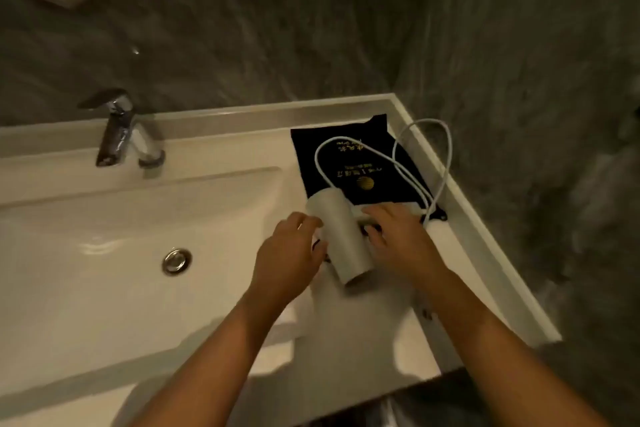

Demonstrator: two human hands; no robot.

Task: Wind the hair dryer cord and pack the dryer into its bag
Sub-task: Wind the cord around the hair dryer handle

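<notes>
Hair dryer (341, 239) lies on the countertop (450, 253) beside the basin, partly on the black bag (349, 163). We note our left hand (289, 253) cupping its barrel, our right hand (398, 236) covering the handle; grip there unclear. Cord (415, 180) sprawls unwound over the bag and ledge; lifting now could snag it.

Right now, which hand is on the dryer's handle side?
The right hand, over the handle beside the bag; the left hand cups the dryer barrel.
</notes>
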